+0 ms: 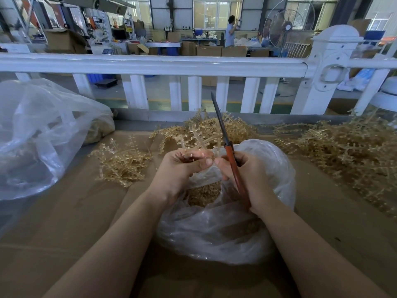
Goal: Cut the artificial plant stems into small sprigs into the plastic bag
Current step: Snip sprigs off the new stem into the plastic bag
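The left hand (184, 166) is curled around a pale gold plant stem (196, 139). The stem fans up and away from the hand, toward 12 o'clock, with little branches spreading out at the top.

The right hand (250, 179) grips a pair of scissors (227, 147) by the red handle. The blades are closed together. The scissors are long and thin, and the point aims up toward 11 o'clock, while the handle end comes down toward 5 o'clock past the wrist. The thumbs of both hands are close together, almost touching.

Right under the hands sits a clear plastic bag (214, 229) on the counter (64, 222), which is covered in brown cardboard. The bag's mouth is open and small cut sprigs (204, 194) lie heaped inside.

At 10 o'clock from the hands is a small bunch of stems (122, 164) lying flat. At 12 o'clock, behind the held stem, is another heap (236, 127). At 3 o'clock is a big tangled pile of stems (348, 153).

Far at 9 o'clock is a large clear bag (38, 136), crumpled, with more gold bits showing inside.

Behind the counter runs a white fence (150, 65). Past it, a standing fan (287, 26) and a person (231, 31) show far off in the workshop.
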### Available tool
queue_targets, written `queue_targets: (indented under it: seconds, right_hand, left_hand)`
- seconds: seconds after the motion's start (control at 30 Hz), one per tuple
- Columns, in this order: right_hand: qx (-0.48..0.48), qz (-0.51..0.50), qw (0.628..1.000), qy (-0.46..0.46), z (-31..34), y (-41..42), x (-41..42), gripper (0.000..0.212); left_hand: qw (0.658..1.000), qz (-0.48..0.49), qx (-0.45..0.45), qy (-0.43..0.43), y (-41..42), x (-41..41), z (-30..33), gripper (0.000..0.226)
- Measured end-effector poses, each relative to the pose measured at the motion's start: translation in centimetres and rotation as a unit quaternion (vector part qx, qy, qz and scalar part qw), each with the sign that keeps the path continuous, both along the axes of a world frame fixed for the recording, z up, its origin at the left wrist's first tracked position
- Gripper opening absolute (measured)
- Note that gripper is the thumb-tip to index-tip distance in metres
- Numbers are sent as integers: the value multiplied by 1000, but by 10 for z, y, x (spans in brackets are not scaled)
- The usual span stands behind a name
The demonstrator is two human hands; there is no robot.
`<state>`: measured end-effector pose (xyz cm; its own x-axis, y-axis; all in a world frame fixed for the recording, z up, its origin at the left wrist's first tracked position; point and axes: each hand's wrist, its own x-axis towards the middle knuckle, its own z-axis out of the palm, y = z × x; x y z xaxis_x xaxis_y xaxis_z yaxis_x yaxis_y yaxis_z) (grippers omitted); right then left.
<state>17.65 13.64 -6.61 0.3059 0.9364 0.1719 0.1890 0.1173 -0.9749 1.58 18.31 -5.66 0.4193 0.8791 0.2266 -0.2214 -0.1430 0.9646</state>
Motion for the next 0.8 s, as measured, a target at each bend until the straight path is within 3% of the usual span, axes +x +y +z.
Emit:
queue_targets:
  seconds: [0.37,0.53,0.8]
  right_hand:
    - [5,20,999,37,5,-2,0,16]
    - [6,47,997,54,6,-2,2,19]
    - [16,33,999,31,5,-1,0,14]
  left_hand:
    - [999,-8,-41,-18,1,0,-1,13]
    - [1000,19,4,4,-4,3,1,12]
    - [1000,2,-14,-17,-5,4,2,20]
